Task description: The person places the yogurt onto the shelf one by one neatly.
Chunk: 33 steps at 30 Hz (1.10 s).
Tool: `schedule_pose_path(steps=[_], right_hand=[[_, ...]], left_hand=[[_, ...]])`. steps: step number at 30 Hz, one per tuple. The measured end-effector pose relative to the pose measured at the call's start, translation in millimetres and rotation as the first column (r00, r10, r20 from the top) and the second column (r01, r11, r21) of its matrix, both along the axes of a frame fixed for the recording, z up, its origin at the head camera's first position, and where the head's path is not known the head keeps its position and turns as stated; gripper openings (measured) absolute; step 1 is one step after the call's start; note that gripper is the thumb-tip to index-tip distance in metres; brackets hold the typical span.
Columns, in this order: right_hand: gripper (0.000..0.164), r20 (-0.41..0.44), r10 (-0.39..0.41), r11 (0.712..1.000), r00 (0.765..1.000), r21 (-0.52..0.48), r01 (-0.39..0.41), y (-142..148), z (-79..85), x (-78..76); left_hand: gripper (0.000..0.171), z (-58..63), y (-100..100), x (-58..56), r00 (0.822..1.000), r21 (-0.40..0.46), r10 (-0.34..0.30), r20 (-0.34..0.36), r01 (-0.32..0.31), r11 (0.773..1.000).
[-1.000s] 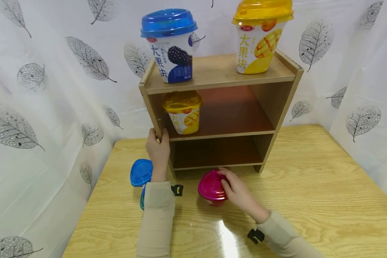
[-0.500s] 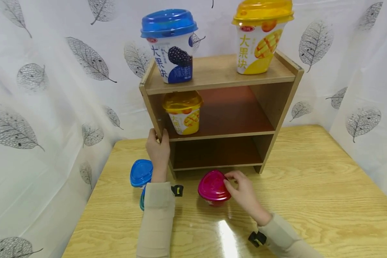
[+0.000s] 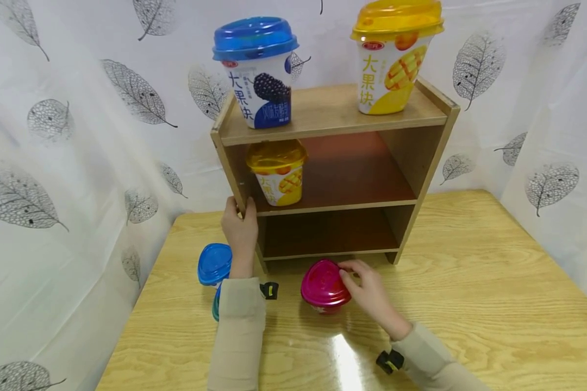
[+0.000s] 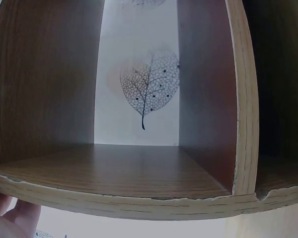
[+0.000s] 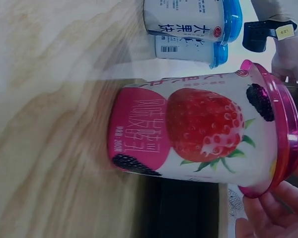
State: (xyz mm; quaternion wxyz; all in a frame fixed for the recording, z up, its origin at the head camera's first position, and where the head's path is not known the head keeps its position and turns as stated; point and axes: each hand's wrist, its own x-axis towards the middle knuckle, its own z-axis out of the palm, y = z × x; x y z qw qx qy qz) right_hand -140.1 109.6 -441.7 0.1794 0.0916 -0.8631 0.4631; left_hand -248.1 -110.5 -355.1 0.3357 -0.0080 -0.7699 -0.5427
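Observation:
A small wooden shelf [image 3: 332, 206] stands on the table, and my left hand [image 3: 239, 228] grips the front edge of its left side panel. The left wrist view looks into a compartment, with that hand [image 4: 15, 218] partly showing at the lower left corner. In front of the shelf, a yogurt cup with a pink lid [image 3: 325, 285] stands upright on the table. My right hand [image 3: 369, 290] pinches a corner of this lid from the right. Seen sideways in the right wrist view, the cup [image 5: 198, 129] bears a strawberry picture, with fingertips [image 5: 283, 198] at its lid rim.
On the shelf's top stand a blue-lidded cup [image 3: 258, 76] and a yellow-lidded cup [image 3: 393, 60]. Another yellow-lidded cup [image 3: 279, 174] sits left on the middle level. Two blue-lidded cups [image 5: 188, 20] stand beside my left forearm, partly hidden in the head view.
My right hand first drew back to the right from over the pink lid, then moved slightly left onto its corner. My left hand keeps its grip on the shelf. The cup stays about in place.

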Motion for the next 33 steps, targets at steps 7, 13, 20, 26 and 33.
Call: schedule_pose_path(steps=[7,13,20,26,33], right_hand=[[0.06,0.155,0.126,0.991,0.98,-0.062,-0.118,6.6,-12.1,3.2],[0.09,0.287,0.17,0.985,0.943,-0.037,-0.166,10.3,-22.1,7.0],[0.094,0.314,0.272,0.962,0.91,-0.102,-0.252,12.4,-32.5,7.0],[0.093,0.268,0.358,0.933,0.895,-0.136,-0.332,13.6,-40.6,2.9],[0.093,0.238,0.43,0.901,0.871,-0.177,-0.396,11.6,-50.4,-1.7]], left_hand=[[0.025,1.2,-0.1,1.5,1.0,0.015,-0.009,0.003,0.009,1.0],[0.025,1.1,-0.4,0.9,1.0,0.007,-0.007,-0.005,0.007,1.0],[0.026,1.1,0.4,1.6,1.0,0.011,-0.008,0.016,0.008,1.0],[0.026,0.9,0.3,1.9,1.0,0.013,-0.015,0.014,0.015,1.0],[0.024,2.1,0.2,2.9,1.0,0.015,-0.016,-0.007,0.016,1.0]])
